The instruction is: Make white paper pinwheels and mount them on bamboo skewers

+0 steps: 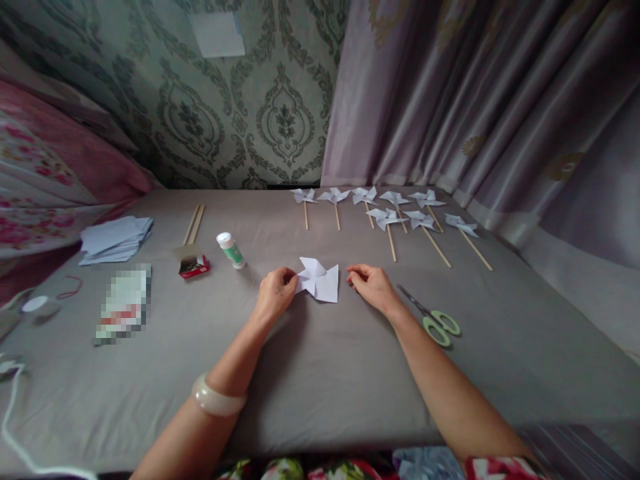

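Note:
A white paper pinwheel without a stick is in the middle of the cloth-covered table. My left hand pinches its left side between thumb and fingers. Just right of the paper, and apart from it, is my right hand, its fingers curled with the thumb near the fingertips. Whether something tiny is between those fingertips I cannot make out. Green-handled scissors lie to the right of my right hand. A glue stick with a white cap stands beyond my left hand.
Several finished pinwheels on sticks lie at the back right. On the left are a stack of white paper, loose wooden sticks, an open small red box and a blurred packet. A white cable runs along the left edge.

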Action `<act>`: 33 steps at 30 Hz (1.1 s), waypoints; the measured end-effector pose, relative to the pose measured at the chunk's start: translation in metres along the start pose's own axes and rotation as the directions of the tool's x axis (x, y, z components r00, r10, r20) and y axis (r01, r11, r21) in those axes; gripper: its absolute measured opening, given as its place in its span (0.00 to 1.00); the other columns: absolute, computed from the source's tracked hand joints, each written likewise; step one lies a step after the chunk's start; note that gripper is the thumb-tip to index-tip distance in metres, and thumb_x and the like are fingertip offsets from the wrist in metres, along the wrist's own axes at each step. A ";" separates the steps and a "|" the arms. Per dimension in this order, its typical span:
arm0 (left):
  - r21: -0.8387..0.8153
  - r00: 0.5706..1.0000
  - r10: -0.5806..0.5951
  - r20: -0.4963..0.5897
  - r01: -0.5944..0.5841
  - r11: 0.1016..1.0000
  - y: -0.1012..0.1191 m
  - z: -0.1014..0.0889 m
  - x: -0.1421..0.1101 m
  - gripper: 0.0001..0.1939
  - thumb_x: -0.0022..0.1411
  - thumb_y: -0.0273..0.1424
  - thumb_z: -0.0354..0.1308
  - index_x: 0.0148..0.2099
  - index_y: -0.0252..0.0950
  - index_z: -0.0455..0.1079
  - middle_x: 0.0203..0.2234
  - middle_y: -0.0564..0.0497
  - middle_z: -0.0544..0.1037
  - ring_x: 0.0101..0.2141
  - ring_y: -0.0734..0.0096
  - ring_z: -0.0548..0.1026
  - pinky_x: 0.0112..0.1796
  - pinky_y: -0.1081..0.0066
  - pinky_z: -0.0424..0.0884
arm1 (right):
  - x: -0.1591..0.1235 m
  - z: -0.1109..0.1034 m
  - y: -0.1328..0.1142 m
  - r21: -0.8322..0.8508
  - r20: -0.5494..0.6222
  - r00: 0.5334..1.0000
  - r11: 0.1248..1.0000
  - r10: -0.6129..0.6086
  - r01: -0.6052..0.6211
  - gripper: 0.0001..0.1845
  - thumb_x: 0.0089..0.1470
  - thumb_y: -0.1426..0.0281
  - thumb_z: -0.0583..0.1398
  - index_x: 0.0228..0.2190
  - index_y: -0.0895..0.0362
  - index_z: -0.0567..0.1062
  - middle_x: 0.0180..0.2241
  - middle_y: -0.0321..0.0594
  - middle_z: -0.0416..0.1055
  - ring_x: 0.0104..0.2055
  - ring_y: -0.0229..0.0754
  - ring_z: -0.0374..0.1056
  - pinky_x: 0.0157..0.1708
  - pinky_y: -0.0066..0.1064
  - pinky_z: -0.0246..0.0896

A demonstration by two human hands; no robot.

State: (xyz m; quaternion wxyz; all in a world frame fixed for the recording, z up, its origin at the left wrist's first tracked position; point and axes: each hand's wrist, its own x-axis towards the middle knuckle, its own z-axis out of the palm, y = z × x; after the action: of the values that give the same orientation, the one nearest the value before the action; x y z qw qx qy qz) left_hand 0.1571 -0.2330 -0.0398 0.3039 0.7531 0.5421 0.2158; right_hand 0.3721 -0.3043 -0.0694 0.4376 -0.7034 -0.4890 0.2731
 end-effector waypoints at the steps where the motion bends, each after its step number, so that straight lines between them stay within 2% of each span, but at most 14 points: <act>1: -0.060 1.000 -0.002 -0.013 0.001 0.998 -0.004 0.001 0.004 0.12 0.55 0.32 0.51 0.35 0.32 0.74 0.26 0.47 0.77 0.28 0.68 0.72 0.30 0.71 0.64 | -0.001 0.000 -0.002 -0.027 -0.006 1.000 0.999 -0.030 0.030 0.12 0.51 0.73 0.54 0.37 0.60 0.75 0.29 0.41 0.76 0.29 0.37 0.71 0.34 0.29 0.66; 4: -0.256 0.999 -0.018 -0.045 0.006 0.967 -0.012 0.002 0.016 0.11 0.51 0.34 0.54 0.32 0.32 0.73 0.23 0.50 0.75 0.27 0.70 0.70 0.28 0.73 0.63 | -0.007 0.000 -0.011 -0.149 -0.014 0.984 0.974 -0.176 0.172 0.12 0.50 0.74 0.56 0.38 0.59 0.75 0.32 0.40 0.75 0.29 0.36 0.69 0.34 0.29 0.65; 8: -0.495 0.997 -0.075 -0.011 0.060 0.867 -0.013 0.002 0.025 0.11 0.47 0.35 0.56 0.31 0.31 0.71 0.22 0.51 0.74 0.25 0.72 0.69 0.27 0.74 0.62 | -0.017 0.000 -0.023 -0.304 0.091 0.908 0.857 -0.410 0.417 0.17 0.49 0.78 0.56 0.43 0.57 0.72 0.39 0.41 0.70 0.32 0.36 0.67 0.37 0.29 0.64; 11: -0.562 0.995 -0.099 0.019 0.093 0.822 -0.007 0.002 0.030 0.10 0.46 0.34 0.57 0.30 0.31 0.71 0.21 0.52 0.73 0.24 0.74 0.68 0.27 0.74 0.61 | -0.024 0.003 -0.029 -0.391 0.156 0.876 0.786 -0.455 0.478 0.20 0.50 0.79 0.57 0.46 0.55 0.69 0.43 0.42 0.66 0.39 0.39 0.67 0.38 0.30 0.64; 15: -0.567 0.997 -0.069 0.042 0.081 0.820 -0.001 0.005 0.033 0.09 0.47 0.32 0.57 0.29 0.31 0.71 0.20 0.53 0.73 0.23 0.75 0.67 0.27 0.74 0.60 | -0.028 0.007 -0.032 -0.441 0.209 0.851 0.731 -0.481 0.521 0.17 0.52 0.78 0.56 0.44 0.54 0.70 0.44 0.42 0.65 0.43 0.40 0.66 0.37 0.28 0.63; 22: -0.498 0.999 0.028 0.034 -0.007 0.867 -0.005 0.016 0.038 0.09 0.49 0.32 0.55 0.31 0.32 0.73 0.22 0.52 0.74 0.25 0.73 0.69 0.28 0.74 0.63 | -0.031 0.009 -0.032 -0.455 0.335 0.800 0.658 -0.498 0.600 0.07 0.56 0.75 0.56 0.36 0.55 0.73 0.40 0.40 0.68 0.40 0.37 0.67 0.36 0.27 0.60; 27: -0.354 0.996 0.093 0.013 -0.083 0.932 -0.007 0.023 0.043 0.12 0.52 0.31 0.53 0.34 0.31 0.74 0.26 0.48 0.77 0.27 0.71 0.71 0.29 0.74 0.64 | -0.034 0.012 -0.033 -0.484 0.375 0.800 0.637 -0.469 0.600 0.06 0.59 0.72 0.55 0.36 0.55 0.73 0.39 0.40 0.69 0.39 0.37 0.68 0.35 0.26 0.58; 33: -0.269 0.994 0.110 -0.009 -0.108 0.957 -0.003 0.025 0.048 0.12 0.55 0.29 0.52 0.36 0.31 0.75 0.28 0.47 0.78 0.29 0.69 0.72 0.32 0.72 0.66 | -0.035 0.013 -0.033 -0.521 0.375 0.818 0.630 -0.437 0.576 0.07 0.59 0.69 0.56 0.36 0.54 0.73 0.40 0.40 0.70 0.39 0.38 0.68 0.34 0.27 0.58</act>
State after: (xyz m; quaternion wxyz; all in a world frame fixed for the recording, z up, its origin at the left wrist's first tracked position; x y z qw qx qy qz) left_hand 0.1863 -0.1927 -0.0603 0.3928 0.7343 0.4644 0.3016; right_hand 0.3335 -0.3279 -0.0480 0.1892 -0.6053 -0.7723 0.0378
